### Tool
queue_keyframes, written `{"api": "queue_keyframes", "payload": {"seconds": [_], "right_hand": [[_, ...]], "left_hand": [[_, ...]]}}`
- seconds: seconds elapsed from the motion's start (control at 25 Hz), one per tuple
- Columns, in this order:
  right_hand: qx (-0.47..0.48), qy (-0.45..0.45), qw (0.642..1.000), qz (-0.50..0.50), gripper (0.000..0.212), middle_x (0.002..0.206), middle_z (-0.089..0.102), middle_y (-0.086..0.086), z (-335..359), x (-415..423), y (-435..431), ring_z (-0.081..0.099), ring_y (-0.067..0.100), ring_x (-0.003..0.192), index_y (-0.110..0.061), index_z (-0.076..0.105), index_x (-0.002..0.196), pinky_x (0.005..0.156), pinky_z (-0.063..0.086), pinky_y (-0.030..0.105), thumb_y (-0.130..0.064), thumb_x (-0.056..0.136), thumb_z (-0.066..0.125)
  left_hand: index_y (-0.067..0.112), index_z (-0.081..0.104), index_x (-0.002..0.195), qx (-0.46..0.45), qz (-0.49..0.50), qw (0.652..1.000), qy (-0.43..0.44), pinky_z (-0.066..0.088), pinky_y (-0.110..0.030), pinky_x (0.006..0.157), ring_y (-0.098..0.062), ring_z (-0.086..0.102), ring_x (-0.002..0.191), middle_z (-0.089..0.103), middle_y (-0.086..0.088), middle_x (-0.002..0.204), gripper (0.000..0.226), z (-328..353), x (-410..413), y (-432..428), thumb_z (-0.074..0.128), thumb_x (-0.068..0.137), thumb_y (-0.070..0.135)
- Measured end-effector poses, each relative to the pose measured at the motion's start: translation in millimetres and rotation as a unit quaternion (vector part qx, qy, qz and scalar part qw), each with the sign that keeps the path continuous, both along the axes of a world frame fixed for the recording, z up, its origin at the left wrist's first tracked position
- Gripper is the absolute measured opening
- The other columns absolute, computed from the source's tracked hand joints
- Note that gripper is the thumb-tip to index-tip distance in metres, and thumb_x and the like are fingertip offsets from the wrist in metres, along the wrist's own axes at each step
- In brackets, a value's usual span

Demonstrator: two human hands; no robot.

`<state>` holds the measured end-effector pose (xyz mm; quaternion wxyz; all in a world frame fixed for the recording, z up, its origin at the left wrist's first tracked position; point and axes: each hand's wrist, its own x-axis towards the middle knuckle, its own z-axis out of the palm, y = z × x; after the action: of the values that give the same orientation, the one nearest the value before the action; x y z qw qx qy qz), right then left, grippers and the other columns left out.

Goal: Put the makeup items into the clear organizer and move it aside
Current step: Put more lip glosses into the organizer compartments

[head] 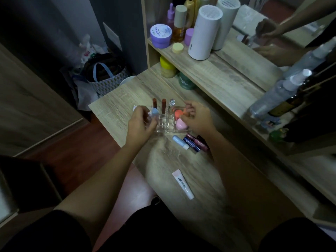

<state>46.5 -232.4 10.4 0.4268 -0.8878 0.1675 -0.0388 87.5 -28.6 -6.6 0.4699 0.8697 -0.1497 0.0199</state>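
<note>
Both hands' fingers (143, 113) grip the clear organizer's (169, 122) ends, left (141, 124) and right (197, 119).

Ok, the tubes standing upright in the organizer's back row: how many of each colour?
Red-brown tubes: 2
Clear tube: 1
Total: 3

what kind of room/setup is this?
Most likely a bedroom dressing table at home: a mirror behind a wooden shelf crowded with skincare jars and bottles, such as the purple jar, and a clear organizer of lip products and sponges on the tabletop.
</note>
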Motion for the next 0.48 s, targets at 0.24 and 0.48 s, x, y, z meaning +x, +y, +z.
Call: {"api": "queue_keyframes", "payload": {"seconds": [0.24, 0.48], "right_hand": [[-0.072, 0.027, 0.997, 0.014, 0.018, 0.083, 0.069, 0.017, -23.0, -61.4, -15.3, 0.058, 0.023, 0.066, 0.0, 0.068, 0.09, 0.065, 0.049, 0.027, 0.004, 0.073, 0.064], [-0.097, 0.037, 0.994, -0.019, 0.025, 0.099, 0.063, 0.023, -37.5, -87.9, -7.6, 0.06, 0.035, 0.089, 0.004, 0.065, 0.094, 0.08, 0.048, 0.038, 0.012, 0.075, 0.052]], "left_hand": [[0.004, 0.064, 0.101, 0.145, -0.217, 0.965, -0.02, 0.045, -0.037, 0.078, -0.029, 0.059, 0.086, 0.063, -0.017, 0.092, 0.016, -27.7, -37.5, -27.9, 0.058, 0.088, 0.01], [0.007, 0.061, 0.111, 0.19, -0.273, 0.943, -0.005, 0.048, -0.037, 0.08, -0.032, 0.061, 0.094, 0.061, -0.017, 0.105, 0.025, -30.9, -55.5, -34.4, 0.056, 0.09, 0.019]]}}
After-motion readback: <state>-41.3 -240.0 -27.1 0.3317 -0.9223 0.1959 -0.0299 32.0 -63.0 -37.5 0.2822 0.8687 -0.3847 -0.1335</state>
